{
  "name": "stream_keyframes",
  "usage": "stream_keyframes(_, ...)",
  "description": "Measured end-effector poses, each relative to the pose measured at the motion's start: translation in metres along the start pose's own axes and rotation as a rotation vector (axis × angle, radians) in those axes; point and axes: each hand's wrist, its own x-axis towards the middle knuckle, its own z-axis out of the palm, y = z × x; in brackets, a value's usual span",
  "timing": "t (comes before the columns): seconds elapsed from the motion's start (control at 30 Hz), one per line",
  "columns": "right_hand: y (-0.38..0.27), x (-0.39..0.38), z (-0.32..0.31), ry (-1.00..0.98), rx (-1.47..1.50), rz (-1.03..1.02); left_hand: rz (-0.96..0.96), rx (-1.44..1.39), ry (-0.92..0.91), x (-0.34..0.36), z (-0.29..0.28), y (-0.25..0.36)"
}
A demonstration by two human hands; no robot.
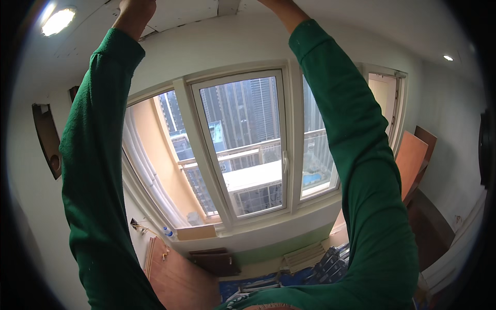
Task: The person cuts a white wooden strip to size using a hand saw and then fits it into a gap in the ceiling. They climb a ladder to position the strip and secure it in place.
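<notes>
Both my arms, in green sleeves, reach straight up toward the ceiling. Only the base of my left hand [137,6] shows at the top edge, close beside a ceiling panel [183,11] with dark, ragged seams; its fingers are cut off. My right wrist [287,14] leaves the picture at the top, right of that panel, so the hand itself is hidden. Whether either hand holds anything does not show. A lit round ceiling lamp [58,21] is to the left of my left wrist.
A framed window [242,144] faces me, tall buildings beyond. Below lie wooden boards [181,276], a dark brown panel [214,262] and a blue covering [305,276] with grey items on it. Boards [411,160] lean at right. Wires [139,226] stick out of the left wall.
</notes>
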Motion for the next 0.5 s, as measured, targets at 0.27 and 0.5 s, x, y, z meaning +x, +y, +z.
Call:
stream_keyframes(0.27, 0.005, 0.009, -0.002, 0.039, -0.147, -0.076, 0.014, 0.093, -0.019, 0.008, 0.008, 0.004)
stream_keyframes(0.5, 0.003, 0.008, -0.002, -0.019, -0.075, -0.016, 0.016, 0.098, -0.004, -0.001, 0.008, 0.006)
